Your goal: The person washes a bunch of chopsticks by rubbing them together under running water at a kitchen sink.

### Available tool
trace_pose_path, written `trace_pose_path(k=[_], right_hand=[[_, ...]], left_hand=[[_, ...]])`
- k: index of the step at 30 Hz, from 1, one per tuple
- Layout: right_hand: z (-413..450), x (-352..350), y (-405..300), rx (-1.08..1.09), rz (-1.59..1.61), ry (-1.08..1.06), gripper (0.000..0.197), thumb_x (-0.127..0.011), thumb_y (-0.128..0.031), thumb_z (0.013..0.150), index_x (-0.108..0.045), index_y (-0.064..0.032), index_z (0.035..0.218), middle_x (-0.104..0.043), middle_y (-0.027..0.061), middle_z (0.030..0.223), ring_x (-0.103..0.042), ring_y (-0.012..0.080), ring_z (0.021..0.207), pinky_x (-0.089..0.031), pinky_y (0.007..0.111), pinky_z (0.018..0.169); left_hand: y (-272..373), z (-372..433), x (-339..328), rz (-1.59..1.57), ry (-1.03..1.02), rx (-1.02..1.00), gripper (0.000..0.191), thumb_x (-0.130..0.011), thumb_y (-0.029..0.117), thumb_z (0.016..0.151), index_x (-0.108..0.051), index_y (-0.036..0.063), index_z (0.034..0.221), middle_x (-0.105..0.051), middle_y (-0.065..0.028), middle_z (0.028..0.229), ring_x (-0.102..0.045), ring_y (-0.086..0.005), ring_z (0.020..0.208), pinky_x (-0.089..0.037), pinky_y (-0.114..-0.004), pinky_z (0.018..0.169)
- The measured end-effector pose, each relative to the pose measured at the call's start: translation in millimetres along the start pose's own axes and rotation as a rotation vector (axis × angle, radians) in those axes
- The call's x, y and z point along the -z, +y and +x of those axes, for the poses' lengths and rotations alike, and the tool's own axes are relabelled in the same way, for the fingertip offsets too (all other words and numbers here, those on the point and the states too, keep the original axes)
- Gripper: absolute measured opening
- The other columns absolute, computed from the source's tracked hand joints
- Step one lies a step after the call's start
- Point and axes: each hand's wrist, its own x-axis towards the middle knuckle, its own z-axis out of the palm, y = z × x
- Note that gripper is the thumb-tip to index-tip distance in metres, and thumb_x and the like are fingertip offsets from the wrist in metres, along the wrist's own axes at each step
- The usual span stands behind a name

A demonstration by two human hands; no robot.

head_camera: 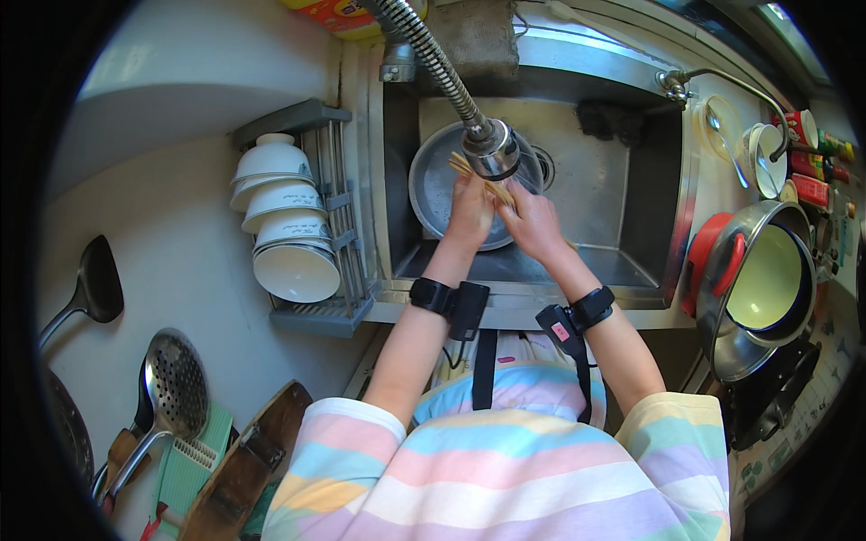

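Note:
Both my hands are over a round metal basin point(433, 182) that sits in the left part of a stainless steel sink point(588, 196). A bundle of light wooden chopsticks point(499, 192) lies slantwise between them. My left hand point(470, 211) is closed around its upper left part. My right hand point(532, 220) grips the lower right part. Right above hangs the faucet head point(492, 150) on its coiled metal hose point(433, 54), hiding some of the chopsticks. Water seems to run from it over my right hand.
White bowls point(296, 270) are stacked in a grey rack point(323, 324) left of the sink. Metal basins point(737, 358) and a red-handled pot stand right of it. A dark scouring pad point(611, 123) lies inside the sink. A thin tap point(737, 81) rises at the back right.

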Motion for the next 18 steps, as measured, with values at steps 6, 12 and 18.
trace_pose_path(k=[6,12,18], right_hand=[[7.6,12.7,-15.6,0.169,-0.076,0.229,0.052,-0.055,-0.024,0.081,-0.04,0.0022,0.124,-0.046,0.0242,0.122,-0.045,0.0387,0.113,-0.039,0.043,0.092],[33.7,-2.8,-25.0,0.116,-0.209,0.309,0.063,-0.054,-0.033,0.081,-0.038,0.0009,0.131,-0.038,0.0248,0.135,-0.035,0.0395,0.125,-0.031,0.047,0.101],[19.1,-25.0,-37.5,0.154,-0.107,0.263,0.058,-0.046,-0.032,0.086,-0.035,0.0,0.134,-0.036,0.0235,0.137,-0.033,0.0392,0.128,-0.03,0.049,0.101]], left_hand=[[-15.2,11.6,-9.1,-0.134,-0.087,0.05,0.049,-0.033,0.037,0.096,-0.038,0.005,0.133,-0.042,-0.0132,0.136,-0.038,-0.0251,0.127,-0.028,-0.036,0.107],[-10.0,-17.4,-32.5,-0.203,-0.131,0.056,0.07,-0.036,0.058,0.09,-0.029,0.0093,0.14,-0.035,-0.0099,0.141,-0.032,-0.0251,0.131,-0.023,-0.038,0.109],[11.3,-0.9,-8.2,-0.157,-0.1,-0.036,0.08,-0.032,0.07,0.085,-0.036,0.0083,0.135,-0.039,-0.009,0.137,-0.037,-0.0241,0.127,-0.026,-0.037,0.107]])
